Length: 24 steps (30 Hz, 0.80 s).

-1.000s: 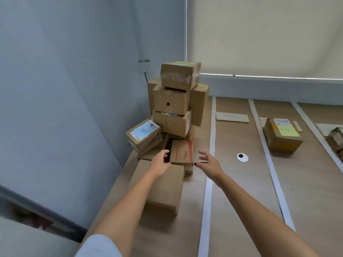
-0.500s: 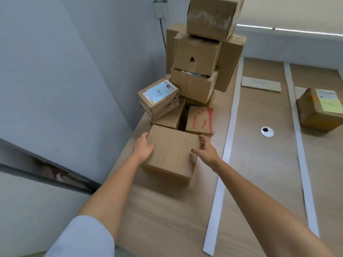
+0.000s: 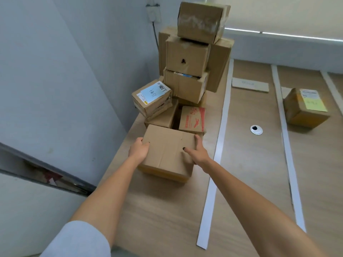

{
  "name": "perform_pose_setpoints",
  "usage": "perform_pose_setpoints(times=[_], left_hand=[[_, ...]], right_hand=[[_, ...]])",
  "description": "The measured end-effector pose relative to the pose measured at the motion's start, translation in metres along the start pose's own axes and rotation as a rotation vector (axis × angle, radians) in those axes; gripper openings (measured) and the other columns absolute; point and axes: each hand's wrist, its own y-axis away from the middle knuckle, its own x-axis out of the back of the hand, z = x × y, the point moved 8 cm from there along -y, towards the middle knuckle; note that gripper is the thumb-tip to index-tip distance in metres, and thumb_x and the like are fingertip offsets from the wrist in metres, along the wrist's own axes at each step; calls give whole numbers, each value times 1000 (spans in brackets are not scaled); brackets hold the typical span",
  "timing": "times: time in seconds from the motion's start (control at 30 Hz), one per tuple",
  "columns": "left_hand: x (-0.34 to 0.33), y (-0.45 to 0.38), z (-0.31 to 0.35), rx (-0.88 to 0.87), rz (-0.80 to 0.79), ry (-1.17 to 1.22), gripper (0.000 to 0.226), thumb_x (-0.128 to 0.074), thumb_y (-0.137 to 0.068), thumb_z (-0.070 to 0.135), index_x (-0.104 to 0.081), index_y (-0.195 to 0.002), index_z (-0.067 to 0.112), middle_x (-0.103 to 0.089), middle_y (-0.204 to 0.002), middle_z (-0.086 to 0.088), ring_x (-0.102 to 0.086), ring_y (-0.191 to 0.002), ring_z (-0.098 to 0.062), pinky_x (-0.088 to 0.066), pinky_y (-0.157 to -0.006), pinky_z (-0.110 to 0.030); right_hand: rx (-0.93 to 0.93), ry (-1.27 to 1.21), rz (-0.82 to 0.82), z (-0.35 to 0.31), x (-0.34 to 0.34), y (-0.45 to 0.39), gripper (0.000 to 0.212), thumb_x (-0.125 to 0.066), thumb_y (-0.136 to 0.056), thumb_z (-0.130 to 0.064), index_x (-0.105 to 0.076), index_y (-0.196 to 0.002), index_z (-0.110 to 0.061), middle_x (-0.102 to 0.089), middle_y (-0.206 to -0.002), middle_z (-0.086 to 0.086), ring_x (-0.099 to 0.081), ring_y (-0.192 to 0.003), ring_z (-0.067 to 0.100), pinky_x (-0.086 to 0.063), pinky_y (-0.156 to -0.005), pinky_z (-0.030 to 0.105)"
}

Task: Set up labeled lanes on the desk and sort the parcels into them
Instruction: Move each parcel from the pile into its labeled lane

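Observation:
A plain brown cardboard parcel (image 3: 167, 151) lies on the wooden desk (image 3: 167, 219) in the leftmost lane. My left hand (image 3: 138, 150) grips its left side and my right hand (image 3: 197, 152) grips its right side, thumb on top. Behind it rises a pile of parcels: a red-printed box (image 3: 193, 118), a tilted box with a blue label (image 3: 151, 98), and a tall stack of brown boxes (image 3: 187, 58). White tape strips (image 3: 216, 154) mark the lanes. One parcel with a yellow note (image 3: 305, 108) sits in a lane to the right.
A grey wall (image 3: 74, 80) runs close along the desk's left edge. A cardboard label card (image 3: 249, 84) lies at the far end of the second lane. A round cable grommet (image 3: 256, 130) sits in that lane. Another tape strip (image 3: 289, 154) runs further right.
My hands moved from the red-printed box back to the near plain parcel and closed on its two sides. The view tilted down and came closer.

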Motion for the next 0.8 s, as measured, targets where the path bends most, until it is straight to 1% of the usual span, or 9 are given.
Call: perform_pose_setpoints(times=[0.13,0.27,0.4,0.43,0.5,0.53,0.57,0.67,0.8], left_hand=[[5,17,14,-28,37,-46,37,-40,-96,31,-52,-127,15,-57,-127,-9,-52,-113,-29,-36,-82,-31],[1,46,40,-57,67,-61,35,-38,-97,31,-57,-120,14,-58,-124,-11,-53,-111,-29,-39,-83,-33],[-17,84,69,-107,77,-37,33,-38,-96,28,-61,-113,12,-61,-118,-11,-55,-102,-27,-44,-83,-33],[-23,93,76,-117,74,-22,33,-38,-95,28,-63,-109,11,-62,-114,-12,-56,-99,-28,-49,-81,-35],[-40,113,92,-131,69,6,33,-37,-94,28,-65,-95,11,-64,-107,-15,-59,-90,-31,-52,-63,-33],[-49,122,101,-133,69,18,34,-36,-94,29,-64,-89,10,-64,-104,-16,-59,-86,-32,-51,-55,-31],[-58,131,110,-132,75,30,37,-33,-95,30,-63,-88,9,-63,-104,-17,-60,-85,-33,-52,-54,-31],[-82,156,142,-126,108,66,48,-26,-98,37,-63,-107,8,-62,-110,-18,-61,-94,-36,-54,-83,-44],[-112,182,184,-151,123,169,53,-23,-98,42,-57,-121,9,-59,-116,-19,-58,-101,-37,-51,-90,-48]], right_hand=[[5,54,12,-4,24,16,73,-57,-90,-30,-10,-147,-30,-36,-144,3,-46,-121,26,-46,-100,46],[63,92,46,-8,57,40,66,-55,-91,-30,-16,-144,-31,-40,-140,3,-48,-108,22,-50,-95,44],[102,128,128,-4,108,69,61,-53,-91,-30,-23,-143,-34,-46,-130,1,-49,-114,27,-45,-100,46],[114,146,152,-3,123,77,59,-52,-90,-29,-26,-142,-36,-50,-121,0,-50,-111,25,-44,-100,44],[138,163,198,1,154,94,55,-50,-88,-29,-32,-138,-40,-53,-102,-4,-51,-99,22,-45,-94,39],[147,166,217,2,169,101,53,-50,-87,-28,-35,-136,-42,-55,-98,-4,-52,-96,21,-45,-91,38],[158,170,234,4,184,108,52,-50,-86,-28,-36,-134,-43,-57,-99,-4,-53,-96,21,-45,-89,37],[204,162,284,10,229,127,50,-49,-89,-30,-35,-134,-45,-53,-108,-5,-54,-94,19,-44,-86,35],[263,-27,381,20,283,153,50,-48,-93,-33,-25,-135,-46,-56,-105,-7,-55,-89,9,-44,-81,36]])
